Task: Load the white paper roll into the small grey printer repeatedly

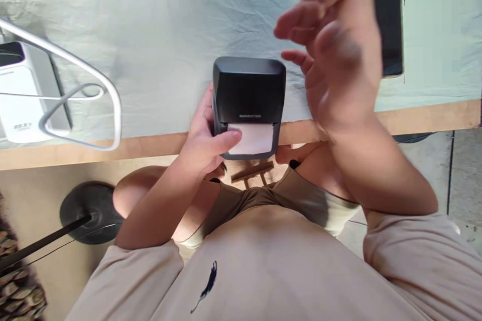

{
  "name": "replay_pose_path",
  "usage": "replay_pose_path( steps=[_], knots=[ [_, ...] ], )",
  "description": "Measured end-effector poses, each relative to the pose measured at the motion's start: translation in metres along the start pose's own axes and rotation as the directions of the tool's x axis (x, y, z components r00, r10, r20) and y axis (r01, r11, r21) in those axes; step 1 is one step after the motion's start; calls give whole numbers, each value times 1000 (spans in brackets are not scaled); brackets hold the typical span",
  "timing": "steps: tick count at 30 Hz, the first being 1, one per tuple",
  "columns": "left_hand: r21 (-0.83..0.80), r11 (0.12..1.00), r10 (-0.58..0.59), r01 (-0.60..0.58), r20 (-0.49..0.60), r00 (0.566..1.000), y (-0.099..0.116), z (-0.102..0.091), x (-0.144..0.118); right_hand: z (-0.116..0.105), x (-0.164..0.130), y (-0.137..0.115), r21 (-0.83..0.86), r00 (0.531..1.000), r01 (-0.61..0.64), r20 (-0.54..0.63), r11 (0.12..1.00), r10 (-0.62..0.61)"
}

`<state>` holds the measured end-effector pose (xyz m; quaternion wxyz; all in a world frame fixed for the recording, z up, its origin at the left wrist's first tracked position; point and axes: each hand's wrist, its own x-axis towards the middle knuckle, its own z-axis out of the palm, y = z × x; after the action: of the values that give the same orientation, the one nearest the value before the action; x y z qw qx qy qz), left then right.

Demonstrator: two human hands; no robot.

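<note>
My left hand [209, 140] grips a black label printer [250, 90] by its left side, above the table's front edge. "NIIMBOT" is printed on its dark cover. A white label [256, 139] shows at the printer's near end, and my left thumb rests on it. My right hand [331, 45] is raised to the right of the printer, apart from it. Its fingers are curled loosely and spread, slightly blurred, with nothing seen between them. Behind that hand lies a dark-screened phone [389, 30], partly hidden by it.
A pale, wrinkled cloth [158, 25] covers the table, whose wooden edge [158, 146] runs across in front of me. At left stands a white device [22, 95] with a looped white cable [116, 110]. On the floor at left is a round black stand base [90, 205].
</note>
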<state>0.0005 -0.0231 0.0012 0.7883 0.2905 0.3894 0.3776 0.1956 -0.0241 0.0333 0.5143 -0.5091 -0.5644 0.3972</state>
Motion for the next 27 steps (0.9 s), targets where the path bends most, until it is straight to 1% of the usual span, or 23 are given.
replay_pose_path(
  steps=[1,3,5,7,10,12,15,17,19,22,24,25,26,27],
  knots=[
    [8,1000,17,-18,8,1000,0,1,0,0,0,1,-18,997,-11,79,1000,13],
    [37,998,54,-56,46,997,0,2,1,1,0,3,-50,972,-36,230,998,47],
    [36,997,62,-65,62,996,-1,2,1,3,-2,5,-82,943,-73,318,994,96],
    [48,996,67,-69,40,997,-2,1,1,6,-4,5,-118,938,-84,327,989,118],
    [70,995,70,-71,9,997,-3,-1,1,10,-5,4,-176,943,-72,309,982,125],
    [51,997,56,-56,-3,998,-3,0,2,11,-5,4,-205,951,-61,287,977,119],
    [4,998,55,-55,-56,997,-3,3,5,10,-5,5,-212,963,-19,259,977,75],
    [9,999,43,-42,-102,994,-3,5,6,9,-4,7,-191,968,23,251,981,26],
    [46,999,4,4,-178,984,-3,6,7,7,-4,7,-167,961,63,276,984,-14],
    [82,991,-76,101,-266,961,-1,3,6,3,-3,4,-179,932,101,360,979,-30],
    [72,990,-99,122,-261,960,0,1,7,-1,-4,-1,-210,918,120,396,970,-28],
    [67,991,-99,118,-247,964,1,1,7,-2,-4,-4,-247,922,139,386,959,-34],
    [56,994,-81,96,-231,970,1,2,8,-4,-5,-7,-308,933,172,356,936,-54],
    [37,998,-45,54,-210,977,0,3,9,-4,-5,-10,-383,947,222,304,897,-104]
  ],
)
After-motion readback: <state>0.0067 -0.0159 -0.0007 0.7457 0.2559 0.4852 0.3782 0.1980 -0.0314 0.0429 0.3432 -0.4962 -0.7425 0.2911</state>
